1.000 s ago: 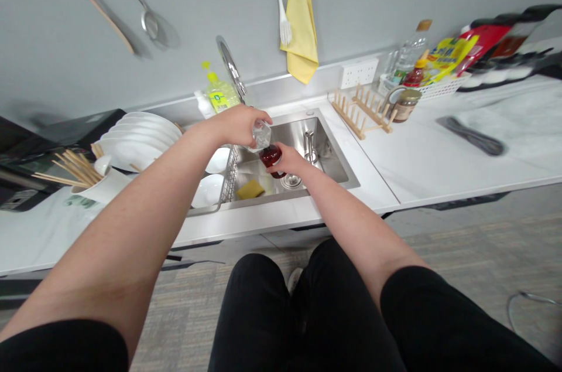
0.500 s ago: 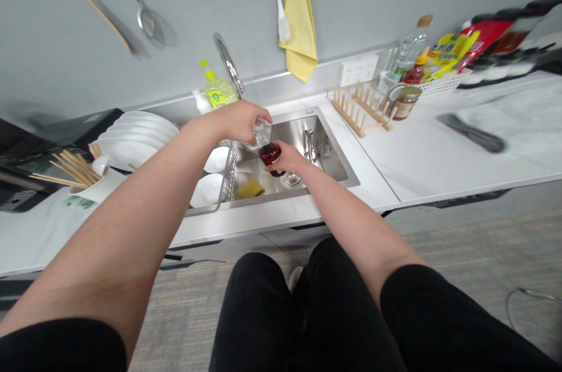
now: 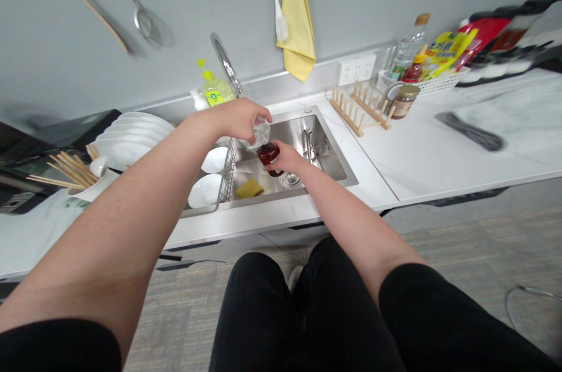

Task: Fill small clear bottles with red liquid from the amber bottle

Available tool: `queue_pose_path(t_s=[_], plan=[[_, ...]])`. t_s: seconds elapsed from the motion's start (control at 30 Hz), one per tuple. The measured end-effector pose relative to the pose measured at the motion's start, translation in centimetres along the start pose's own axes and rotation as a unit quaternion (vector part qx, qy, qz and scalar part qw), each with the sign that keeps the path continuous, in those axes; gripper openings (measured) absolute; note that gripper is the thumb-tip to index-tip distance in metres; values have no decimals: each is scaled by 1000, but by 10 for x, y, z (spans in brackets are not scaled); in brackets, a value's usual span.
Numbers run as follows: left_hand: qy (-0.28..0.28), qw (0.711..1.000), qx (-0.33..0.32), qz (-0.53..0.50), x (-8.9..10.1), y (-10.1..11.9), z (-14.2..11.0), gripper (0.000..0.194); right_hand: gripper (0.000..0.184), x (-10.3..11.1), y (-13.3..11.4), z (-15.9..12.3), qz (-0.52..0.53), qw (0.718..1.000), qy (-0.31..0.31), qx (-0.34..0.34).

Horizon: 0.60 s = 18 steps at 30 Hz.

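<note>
Over the sink (image 3: pixel 346 152), my left hand (image 3: pixel 240 120) grips a clear cup (image 3: pixel 262 133) from above; the cup is tilted, with its lower end against or just above a dark red container (image 3: pixel 267 153). My right hand (image 3: pixel 284 158) is wrapped round that container, which looks like a small jar or bottle with a pale label. Whether liquid passes between the two I cannot tell. Below them a yellow sponge (image 3: pixel 249 188) lies in the basin, and the drain (image 3: pixel 290 179) shows beside my right wrist.
A dish rack with white bowls (image 3: pixel 206 190) adjoins the basin's left. Stacked plates (image 3: pixel 132 136), a chopstick holder (image 3: pixel 94 187), a soap bottle (image 3: pixel 217 92) and the faucet (image 3: pixel 226 61) stand around. To the right are a wooden rack (image 3: pixel 362 108), a jar (image 3: pixel 404 101) and a dark utensil (image 3: pixel 472 130).
The whole view has shifted slightly. Both hands keep the same hold, with the cup and the red container in nearly the same position over the sink.
</note>
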State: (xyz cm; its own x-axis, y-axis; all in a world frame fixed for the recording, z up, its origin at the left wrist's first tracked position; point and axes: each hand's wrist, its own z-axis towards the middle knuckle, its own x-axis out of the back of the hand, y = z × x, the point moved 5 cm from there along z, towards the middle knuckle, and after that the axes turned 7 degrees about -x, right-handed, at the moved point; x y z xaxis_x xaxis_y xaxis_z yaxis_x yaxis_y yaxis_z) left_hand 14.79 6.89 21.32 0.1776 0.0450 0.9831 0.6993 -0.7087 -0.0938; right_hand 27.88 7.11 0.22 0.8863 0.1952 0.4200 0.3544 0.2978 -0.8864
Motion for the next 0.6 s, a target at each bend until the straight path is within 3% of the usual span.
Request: queue_pose_path(t_s=[0.6], plan=[[-24,1000,6,13,0,-3,9,92,71,-1,1,3,-7,1000,8,3]])
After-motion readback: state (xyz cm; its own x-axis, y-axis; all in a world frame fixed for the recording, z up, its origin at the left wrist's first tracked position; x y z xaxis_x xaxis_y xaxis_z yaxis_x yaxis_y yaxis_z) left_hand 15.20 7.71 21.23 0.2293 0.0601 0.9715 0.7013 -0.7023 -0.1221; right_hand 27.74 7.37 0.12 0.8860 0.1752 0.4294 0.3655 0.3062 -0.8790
